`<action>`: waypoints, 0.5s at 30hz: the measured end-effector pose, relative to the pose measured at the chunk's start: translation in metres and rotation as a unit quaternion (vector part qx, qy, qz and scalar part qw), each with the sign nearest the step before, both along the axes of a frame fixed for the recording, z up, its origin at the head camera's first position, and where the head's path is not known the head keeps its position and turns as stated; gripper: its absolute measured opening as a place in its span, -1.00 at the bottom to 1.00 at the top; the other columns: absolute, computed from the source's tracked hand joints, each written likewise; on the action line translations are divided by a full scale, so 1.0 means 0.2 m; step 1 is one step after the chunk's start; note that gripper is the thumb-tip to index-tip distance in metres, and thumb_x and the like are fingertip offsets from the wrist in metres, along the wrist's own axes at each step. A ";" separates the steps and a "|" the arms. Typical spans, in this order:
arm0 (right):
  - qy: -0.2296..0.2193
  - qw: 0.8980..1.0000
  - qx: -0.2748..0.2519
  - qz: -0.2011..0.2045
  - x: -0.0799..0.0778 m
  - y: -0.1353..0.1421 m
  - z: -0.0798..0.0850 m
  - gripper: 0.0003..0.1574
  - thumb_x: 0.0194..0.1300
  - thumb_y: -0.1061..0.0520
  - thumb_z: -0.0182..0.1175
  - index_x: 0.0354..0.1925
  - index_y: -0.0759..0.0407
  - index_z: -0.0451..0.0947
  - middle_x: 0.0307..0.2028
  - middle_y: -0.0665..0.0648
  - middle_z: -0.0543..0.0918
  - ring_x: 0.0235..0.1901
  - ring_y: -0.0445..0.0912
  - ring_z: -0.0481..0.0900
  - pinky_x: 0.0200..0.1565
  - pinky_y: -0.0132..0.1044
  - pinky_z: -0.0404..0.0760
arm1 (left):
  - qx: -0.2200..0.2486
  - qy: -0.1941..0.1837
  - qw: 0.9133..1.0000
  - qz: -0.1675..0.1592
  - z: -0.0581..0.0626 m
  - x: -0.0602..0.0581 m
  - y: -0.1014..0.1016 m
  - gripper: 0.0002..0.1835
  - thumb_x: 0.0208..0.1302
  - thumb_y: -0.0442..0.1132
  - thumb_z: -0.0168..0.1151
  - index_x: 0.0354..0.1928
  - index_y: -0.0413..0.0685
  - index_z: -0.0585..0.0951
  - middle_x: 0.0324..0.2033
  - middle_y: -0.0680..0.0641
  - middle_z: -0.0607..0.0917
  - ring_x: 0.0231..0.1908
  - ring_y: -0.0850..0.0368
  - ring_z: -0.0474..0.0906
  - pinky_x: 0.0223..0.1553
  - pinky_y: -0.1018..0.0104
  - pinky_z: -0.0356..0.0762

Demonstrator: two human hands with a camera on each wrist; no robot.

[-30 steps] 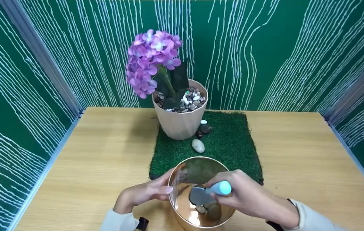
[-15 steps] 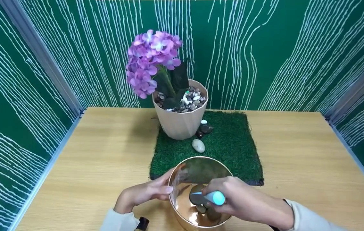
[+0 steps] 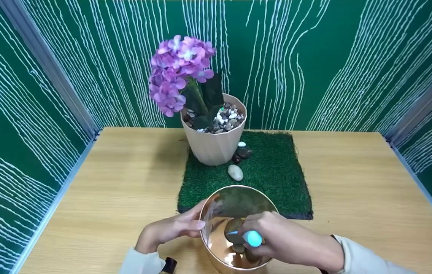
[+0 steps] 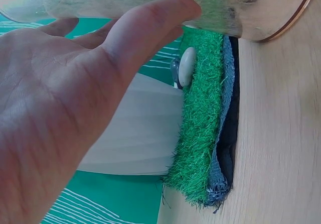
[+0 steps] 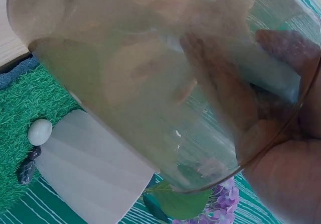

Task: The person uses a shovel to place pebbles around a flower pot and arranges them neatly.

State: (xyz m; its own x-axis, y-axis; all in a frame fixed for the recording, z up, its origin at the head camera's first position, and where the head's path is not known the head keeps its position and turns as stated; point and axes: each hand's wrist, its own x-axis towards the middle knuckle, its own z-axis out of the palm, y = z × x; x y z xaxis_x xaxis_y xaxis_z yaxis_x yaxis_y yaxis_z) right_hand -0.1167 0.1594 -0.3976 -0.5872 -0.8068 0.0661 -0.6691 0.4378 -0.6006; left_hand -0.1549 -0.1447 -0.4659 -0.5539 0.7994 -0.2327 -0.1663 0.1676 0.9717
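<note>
An amber-tinted clear glass vase [image 3: 235,199] stands at the front of the table, with several smooth stones [image 3: 238,249] at its bottom. My left hand [image 3: 178,227] holds the vase's left side, thumb along the near wall and fingers behind. The left wrist view has the thumb [image 4: 150,25] lying on the glass. Reaching inside over the rim, my right hand [image 3: 288,238] grips a tool by its light-blue handle [image 3: 254,238]. The tool's lower end is mostly hidden by the hand; a thin blue edge shows over a dark stone. Through the glass, the right wrist view shows the fingers around the handle [image 5: 276,78].
Behind the vase lies a green artificial grass mat [image 3: 277,182]. On it stand a beige pot [image 3: 216,148] with purple flowers [image 3: 181,72] and pebbles, plus a pale stone [image 3: 235,172] and dark stones [image 3: 243,153]. Green patterned walls [image 3: 337,64] enclose the wooden table [image 3: 360,198].
My right hand has shifted left and down inside the vase, turning the tool's handle more upright and covering more of the stones. My left hand and the vase stay put.
</note>
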 end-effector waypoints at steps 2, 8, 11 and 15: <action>0.005 1.000 -0.008 0.001 -0.01 0.00 0.00 -0.71 0.12 0.37 0.39 -0.18 0.10 0.77 -0.28 -0.10 0.76 -0.29 -0.43 0.54 -0.25 -0.53 0.59 | -0.004 0.000 1.000 0.001 0.00 0.00 0.00 0.03 0.50 0.28 0.01 0.73 0.12 -0.29 0.71 -0.26 -0.16 0.61 -0.39 0.07 0.43 -0.25 0.43; -0.017 1.000 -0.022 0.002 -0.02 0.00 0.00 -0.73 0.12 0.36 0.40 -0.19 0.12 0.77 -0.29 -0.08 0.78 -0.28 -0.44 0.55 -0.22 -0.53 0.61 | 0.000 -0.005 1.000 -0.002 0.01 -0.01 0.00 0.03 0.49 0.28 0.00 0.73 0.13 -0.29 0.71 -0.25 -0.16 0.62 -0.37 0.06 0.44 -0.26 0.41; -0.049 0.998 -0.036 0.011 -0.02 -0.01 0.00 -0.79 0.15 0.35 0.39 -0.23 0.12 0.77 -0.33 -0.08 0.79 -0.32 -0.45 0.54 -0.25 -0.54 0.63 | 0.005 -0.008 1.000 -0.003 0.01 -0.01 0.00 0.01 0.50 0.24 0.00 0.73 0.13 -0.29 0.71 -0.26 -0.16 0.61 -0.37 0.09 0.44 -0.22 0.42; -0.092 0.994 -0.047 0.026 -0.02 -0.02 0.01 -0.83 0.18 0.34 0.37 -0.26 0.13 0.77 -0.36 -0.12 0.80 -0.37 -0.49 0.54 -0.26 -0.55 0.65 | 0.011 -0.004 1.000 -0.005 0.00 -0.01 0.00 0.00 0.52 0.20 0.00 0.73 0.09 -0.30 0.70 -0.28 -0.16 0.61 -0.36 0.09 0.44 -0.12 0.45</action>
State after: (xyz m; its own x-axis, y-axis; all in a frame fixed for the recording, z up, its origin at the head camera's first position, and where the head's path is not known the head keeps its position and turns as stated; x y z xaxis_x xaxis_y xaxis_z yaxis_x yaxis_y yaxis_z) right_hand -0.1201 0.1554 -0.3962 -0.5546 -0.8313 0.0366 -0.5634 0.3427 -0.7518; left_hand -0.1561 -0.1447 -0.4653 -0.5439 0.8101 -0.2187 -0.1726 0.1471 0.9739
